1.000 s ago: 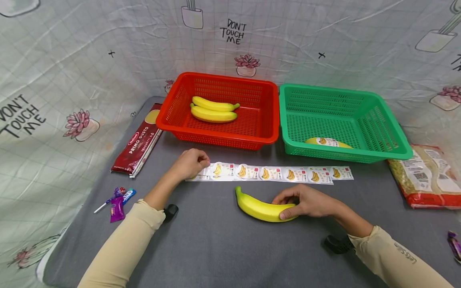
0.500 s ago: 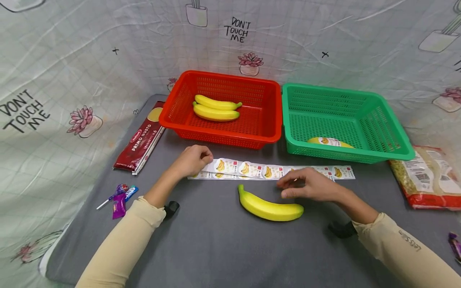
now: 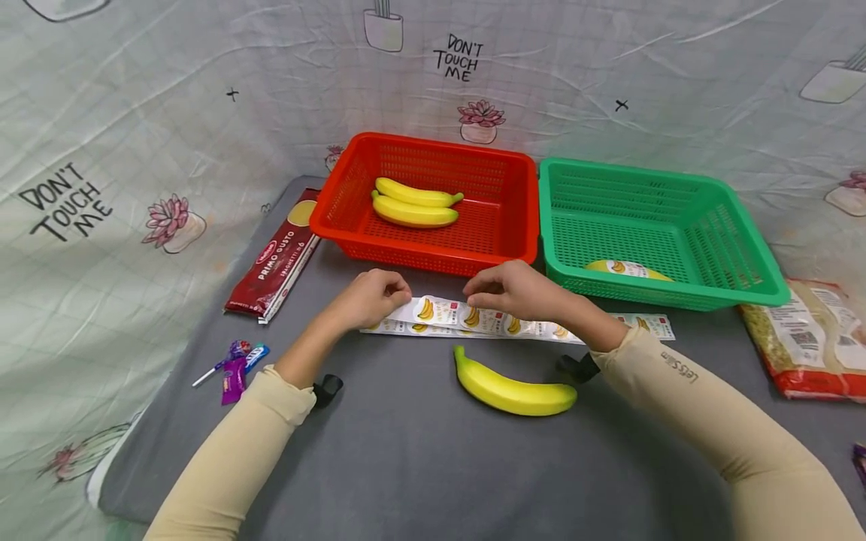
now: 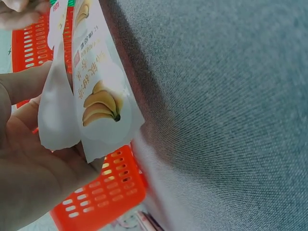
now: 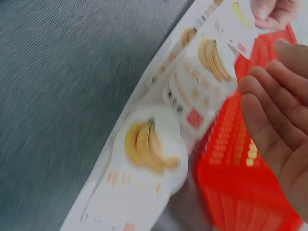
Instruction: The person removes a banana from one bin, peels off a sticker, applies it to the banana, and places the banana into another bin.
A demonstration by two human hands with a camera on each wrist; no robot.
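Head view: left hand (image 3: 370, 297) pinching the white banana-sticker strip (image 3: 514, 324) by its end, right hand (image 3: 514, 289) fingers curled onto it mid-strip, peeling-style; loose yellow banana (image 3: 514, 387) just below.

Both hands met near the counter's middle.
Left hand (image 3: 370, 297) pinched with curled fingers; right hand (image 3: 516, 290) pinched too, both forearms angled inward.

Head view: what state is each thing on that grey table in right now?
Sticker strip: flat along the table, its left end lifted.
Left hand: pinches the strip's left end.
Right hand: fingertips on the strip; grip unclear.
Loose banana: lying on the table, untouched, no sticker showing.
Red basket: holds two bananas.
Green basket: holds one stickered banana.
Spaghetti pack: sealed, lying flat.
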